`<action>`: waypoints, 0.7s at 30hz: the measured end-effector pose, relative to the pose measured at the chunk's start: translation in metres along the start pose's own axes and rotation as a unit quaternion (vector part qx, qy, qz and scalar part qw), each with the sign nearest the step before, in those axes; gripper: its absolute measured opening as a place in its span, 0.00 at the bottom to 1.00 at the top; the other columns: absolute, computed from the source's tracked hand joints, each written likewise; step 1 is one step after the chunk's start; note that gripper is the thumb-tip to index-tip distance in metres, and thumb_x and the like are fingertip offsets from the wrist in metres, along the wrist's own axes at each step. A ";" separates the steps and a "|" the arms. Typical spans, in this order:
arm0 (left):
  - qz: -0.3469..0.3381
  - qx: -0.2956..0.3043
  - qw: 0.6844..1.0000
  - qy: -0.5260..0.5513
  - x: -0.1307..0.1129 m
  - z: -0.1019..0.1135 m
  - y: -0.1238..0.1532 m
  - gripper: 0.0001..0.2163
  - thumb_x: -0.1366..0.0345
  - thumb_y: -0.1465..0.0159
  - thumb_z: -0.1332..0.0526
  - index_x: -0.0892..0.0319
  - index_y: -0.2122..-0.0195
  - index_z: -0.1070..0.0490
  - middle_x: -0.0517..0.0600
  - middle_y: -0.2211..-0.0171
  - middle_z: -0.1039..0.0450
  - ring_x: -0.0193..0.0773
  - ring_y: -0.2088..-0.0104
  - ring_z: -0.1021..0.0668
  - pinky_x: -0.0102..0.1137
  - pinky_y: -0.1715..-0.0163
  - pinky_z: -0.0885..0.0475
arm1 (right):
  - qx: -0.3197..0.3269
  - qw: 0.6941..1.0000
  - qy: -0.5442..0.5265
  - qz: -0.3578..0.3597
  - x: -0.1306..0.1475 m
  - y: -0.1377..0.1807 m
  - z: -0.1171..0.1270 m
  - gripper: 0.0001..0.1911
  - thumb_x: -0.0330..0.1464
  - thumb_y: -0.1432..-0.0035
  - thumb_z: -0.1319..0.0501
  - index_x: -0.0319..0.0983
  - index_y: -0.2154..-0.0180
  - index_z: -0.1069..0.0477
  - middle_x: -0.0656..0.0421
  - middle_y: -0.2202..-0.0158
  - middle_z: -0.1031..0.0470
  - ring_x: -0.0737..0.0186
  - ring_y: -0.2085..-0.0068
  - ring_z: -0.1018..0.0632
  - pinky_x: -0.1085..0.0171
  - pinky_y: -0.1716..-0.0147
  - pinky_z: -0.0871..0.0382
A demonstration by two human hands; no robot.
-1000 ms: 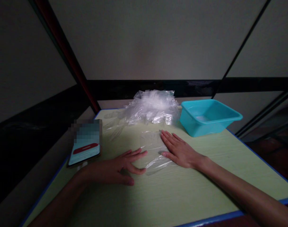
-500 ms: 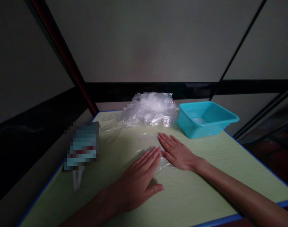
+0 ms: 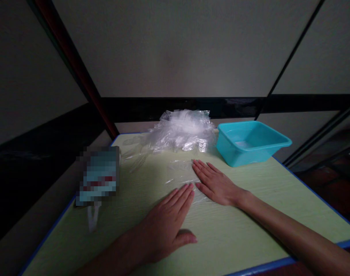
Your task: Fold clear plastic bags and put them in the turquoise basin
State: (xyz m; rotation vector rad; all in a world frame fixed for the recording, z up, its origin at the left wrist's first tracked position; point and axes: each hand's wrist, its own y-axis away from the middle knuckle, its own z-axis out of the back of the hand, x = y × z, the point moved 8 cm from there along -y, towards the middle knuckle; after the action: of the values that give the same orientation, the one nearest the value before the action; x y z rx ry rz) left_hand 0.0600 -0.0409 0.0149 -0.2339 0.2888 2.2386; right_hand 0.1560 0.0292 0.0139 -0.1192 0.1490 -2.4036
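Note:
A thin sheet of clear plastic point(image 3: 180, 172) lies spread on the table, and its outline is hard to make out. My right hand point(image 3: 215, 182) rests flat on the right side of this plastic, fingers stretched out. Palm down at the near edge of the plastic is my left hand point(image 3: 171, 222), its fingers straight and its thumb held apart. Neither hand grips anything. Beyond the hands, a heap of crumpled clear plastic point(image 3: 183, 128) sits at the back of the table, with loose strips trailing to the left.
A turquoise plastic basin point(image 3: 235, 153) stands at the back right of the pale green, blue-edged table point(image 3: 235, 245). At the left edge lies a blurred-out package point(image 3: 98, 176) with a white strap point(image 3: 92, 218). A panelled wall point(image 3: 169, 50) rises behind the table.
My left hand has slid slightly toward me, away from my right hand's fingers. My right hand stays in place on the plastic.

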 end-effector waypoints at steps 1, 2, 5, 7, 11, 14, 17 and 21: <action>0.002 0.004 1.000 0.001 0.000 0.000 0.001 0.36 0.48 0.41 0.50 0.63 0.39 0.64 0.56 0.38 0.68 0.44 0.39 0.58 0.39 0.42 0.56 | -0.001 1.000 0.001 0.000 0.000 0.000 0.000 0.29 0.41 0.38 0.60 0.30 0.40 0.57 0.50 0.39 0.58 0.57 0.39 0.54 0.55 0.43 0.54; 0.004 0.005 1.000 0.002 0.001 0.000 0.002 0.36 0.48 0.41 0.50 0.63 0.39 0.64 0.56 0.38 0.68 0.44 0.39 0.58 0.39 0.42 0.55 | 0.000 1.000 0.001 -0.001 0.000 0.000 0.000 0.29 0.41 0.38 0.60 0.31 0.40 0.57 0.50 0.39 0.58 0.57 0.39 0.54 0.55 0.43 0.54; 0.006 0.003 1.000 0.003 0.002 0.000 0.004 0.36 0.47 0.41 0.51 0.62 0.39 0.64 0.56 0.38 0.68 0.45 0.39 0.59 0.40 0.42 0.55 | 0.010 1.000 0.006 -0.004 0.000 0.000 0.000 0.30 0.41 0.38 0.60 0.30 0.40 0.57 0.49 0.39 0.58 0.56 0.39 0.53 0.54 0.43 0.54; 0.005 0.000 1.000 0.000 0.002 0.000 0.005 0.36 0.47 0.41 0.50 0.62 0.39 0.64 0.56 0.38 0.68 0.44 0.39 0.59 0.40 0.42 0.55 | 0.016 1.000 0.008 -0.004 0.000 0.000 0.000 0.30 0.41 0.38 0.60 0.29 0.40 0.57 0.49 0.39 0.58 0.56 0.39 0.54 0.54 0.43 0.55; 0.005 0.005 1.000 -0.015 0.002 -0.002 0.005 0.37 0.48 0.41 0.50 0.64 0.39 0.65 0.57 0.38 0.69 0.43 0.39 0.60 0.39 0.42 0.56 | 0.014 1.000 -0.001 -0.006 0.001 -0.001 0.001 0.30 0.41 0.38 0.60 0.29 0.40 0.57 0.49 0.39 0.59 0.57 0.39 0.54 0.54 0.42 0.55; 0.008 0.008 1.000 -0.017 0.002 -0.002 0.004 0.37 0.48 0.41 0.50 0.64 0.39 0.64 0.57 0.38 0.69 0.43 0.39 0.60 0.40 0.42 0.55 | 0.017 0.999 -0.025 -0.013 0.000 -0.001 0.003 0.31 0.42 0.38 0.60 0.29 0.40 0.57 0.49 0.39 0.60 0.57 0.39 0.56 0.55 0.42 0.57; 0.009 0.006 1.000 -0.006 0.002 0.000 0.004 0.36 0.47 0.41 0.50 0.63 0.39 0.64 0.57 0.38 0.69 0.44 0.39 0.59 0.40 0.42 0.55 | 0.030 0.995 -0.089 -0.024 -0.005 -0.001 0.005 0.31 0.43 0.38 0.62 0.29 0.40 0.59 0.49 0.38 0.61 0.59 0.39 0.57 0.55 0.42 0.58; 0.008 0.003 1.000 -0.006 0.002 -0.001 0.004 0.36 0.48 0.41 0.49 0.63 0.39 0.63 0.56 0.38 0.69 0.44 0.39 0.59 0.39 0.42 0.56 | 0.012 0.979 -0.194 -0.057 -0.018 0.002 0.012 0.31 0.43 0.38 0.64 0.30 0.40 0.63 0.51 0.38 0.63 0.62 0.39 0.58 0.56 0.42 0.57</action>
State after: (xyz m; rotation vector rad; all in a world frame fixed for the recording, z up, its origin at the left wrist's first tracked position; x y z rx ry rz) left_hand 0.0553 -0.0421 0.0139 -0.2150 0.2928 2.2533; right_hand 0.1720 0.0387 0.0243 -0.5930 -0.0705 -2.4418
